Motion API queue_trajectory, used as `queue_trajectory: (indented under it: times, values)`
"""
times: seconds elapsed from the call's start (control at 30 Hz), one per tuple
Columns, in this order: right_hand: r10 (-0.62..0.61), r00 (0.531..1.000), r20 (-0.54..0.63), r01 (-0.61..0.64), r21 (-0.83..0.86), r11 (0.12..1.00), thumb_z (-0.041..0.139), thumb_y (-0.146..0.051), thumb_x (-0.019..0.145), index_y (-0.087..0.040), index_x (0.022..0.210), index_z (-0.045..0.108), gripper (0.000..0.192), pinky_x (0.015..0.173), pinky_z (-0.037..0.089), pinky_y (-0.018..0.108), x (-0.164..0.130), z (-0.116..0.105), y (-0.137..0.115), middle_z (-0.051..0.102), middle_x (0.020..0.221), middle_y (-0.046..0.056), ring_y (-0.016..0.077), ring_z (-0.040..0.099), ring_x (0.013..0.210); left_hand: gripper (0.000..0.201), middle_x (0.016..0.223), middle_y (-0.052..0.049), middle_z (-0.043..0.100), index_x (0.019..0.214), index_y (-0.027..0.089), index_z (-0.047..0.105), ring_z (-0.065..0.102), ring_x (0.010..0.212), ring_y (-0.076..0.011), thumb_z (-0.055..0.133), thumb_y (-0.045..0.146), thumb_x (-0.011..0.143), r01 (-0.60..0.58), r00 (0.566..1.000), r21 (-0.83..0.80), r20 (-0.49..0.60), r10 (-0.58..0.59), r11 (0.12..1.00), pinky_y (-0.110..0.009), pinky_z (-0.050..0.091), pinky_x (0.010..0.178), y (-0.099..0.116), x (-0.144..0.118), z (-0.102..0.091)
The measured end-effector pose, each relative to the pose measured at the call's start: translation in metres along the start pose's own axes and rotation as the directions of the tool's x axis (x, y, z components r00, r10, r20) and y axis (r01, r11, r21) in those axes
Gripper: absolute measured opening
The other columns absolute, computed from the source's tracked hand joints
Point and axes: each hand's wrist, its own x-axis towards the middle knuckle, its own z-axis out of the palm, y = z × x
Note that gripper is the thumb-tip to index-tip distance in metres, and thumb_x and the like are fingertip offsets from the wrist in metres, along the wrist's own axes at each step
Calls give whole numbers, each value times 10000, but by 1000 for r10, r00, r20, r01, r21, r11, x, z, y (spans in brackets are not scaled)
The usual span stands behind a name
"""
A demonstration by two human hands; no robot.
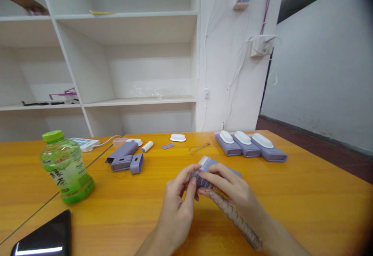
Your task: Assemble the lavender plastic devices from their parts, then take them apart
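A: Watching remotely, I've got the left hand [177, 206] and right hand [237, 188] together, fingertips pinching a small purple-blue plastic piece [193, 175] between them, over the glossy orange-brown wooden counter [309, 201]. What's the risk?

B: I'd say that long, thin-wire metal coil spring [233, 214]. It trails from under the right fingers back along the forearm. If it swings or snags the wrist, it could twist the piece out of my pinch.

A: Is it attached?

B: Can't tell, fingers cover that bit. If it isn't, easing off might drop it. Also, there's a flat lavender piece with a white band [207, 163] just beyond the fingertips, so a slip could knock it lol.
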Motion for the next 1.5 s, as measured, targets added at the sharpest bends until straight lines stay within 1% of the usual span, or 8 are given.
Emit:
queue_trajectory:
  times: [0.37, 0.6, 0.77, 0.87, 1.0, 1.1, 1.3, 1.5]
  values:
    - [108, 990, 93, -102, -70, 992, 622, -98, 910, -264, 1285, 572, 414, 854, 514, 333, -2, 4, 5, 571, 1138, 79, 210, 594, 1003, 249, 877, -63, 767, 1073, 197, 542, 713, 762, -189, 618, 377, 919, 139, 987, -298, -30, -155, 944, -278, 553, 688, 6, 9, 8]
    - [236, 969, 80, -236, -2, 972, 675, -178, 896, -269, 1222, 604, 346, 973, 468, 336, -5, 12, 8, 567, 1185, 69, 224, 566, 1118, 550, 779, -61, 746, 1038, 220, 430, 725, 656, -233, 760, 515, 712, 332, 913, -405, -89, -399, 852, -250, 510, 483, -18, 17, 0]
    - [398, 917, 13, -396, 118, 910, 666, -298, 914, -258, 1049, 674, 141, 893, 492, 295, -6, 24, 7, 651, 1037, 31, 207, 619, 1005, 434, 715, -48, 711, 1078, 194, 467, 663, 504, -197, 607, 496, 799, 473, 876, -119, -40, -480, 873, -209, 346, 373, -33, 19, -6]
    - [460, 888, -9, -452, 173, 875, 654, -294, 916, -238, 996, 684, 102, 889, 486, 298, -4, 28, 4, 677, 1009, 28, 203, 632, 968, 147, 623, -6, 661, 898, 205, 568, 604, 504, -160, 510, 336, 862, 370, 929, 254, -88, -360, 893, -235, 358, 479, -29, 19, -12]
    - [527, 849, 51, -528, 154, 835, 676, -276, 893, -217, 1033, 686, 152, 767, 489, 289, -4, 27, 7, 682, 915, 17, 190, 626, 825, 118, 772, -41, 682, 732, 212, 619, 626, 778, -218, 540, 205, 819, 158, 986, 704, -78, -145, 693, -307, 398, 684, -20, 17, -23]
    - [543, 835, 87, -549, 150, 822, 725, -282, 856, -203, 1130, 649, 295, 654, 464, 271, -4, 27, 10, 663, 872, 6, 175, 591, 733, 106, 890, -60, 674, 822, 208, 641, 601, 907, -238, 540, 177, 832, 46, 998, 748, -4, -65, 662, -346, 419, 814, -20, 15, -28]
    - [494, 863, 106, -501, 55, 863, 664, -272, 905, -192, 893, 624, 90, 599, 383, 266, -2, 25, 6, 559, 746, -29, 146, 509, 646, 171, 985, -53, 660, 941, 218, 624, 592, 968, -210, 459, 176, 922, -53, 995, 620, 101, -12, 783, -332, 440, 883, -28, 14, -24]
    - [530, 838, 126, -545, 174, 820, 619, -278, 929, -198, 844, 639, 118, 568, 383, 244, -1, 26, 3, 562, 764, -27, 132, 524, 638, 187, 999, -78, 664, 964, 194, 622, 585, 987, -243, 438, 178, 932, -31, 999, 820, 14, 33, 572, -356, 422, 867, -38, 28, -46]
